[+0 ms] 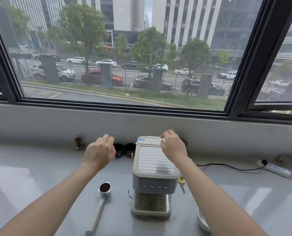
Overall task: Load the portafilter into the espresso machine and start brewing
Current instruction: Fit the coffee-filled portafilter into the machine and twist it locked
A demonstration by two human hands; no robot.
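Observation:
A pale grey espresso machine (154,174) stands on the counter in front of me, with a row of buttons (154,186) on its front and a drip tray (150,203) below. The portafilter (105,188), its basket filled with dark coffee grounds, lies on the counter left of the machine, handle pointing toward me. My left hand (99,151) hovers above the counter behind the portafilter, fingers loosely curled, holding nothing. My right hand (173,146) hangs over the back of the machine's top, fingers curled, nothing in it.
A wooden-handled tamper (78,143) and two dark round cups (124,149) stand by the wall. A steam wand with a yellow tag (181,182) sticks out on the machine's right. A white bowl (202,220) sits at front right. A black cable (227,166) runs to a power strip (274,168).

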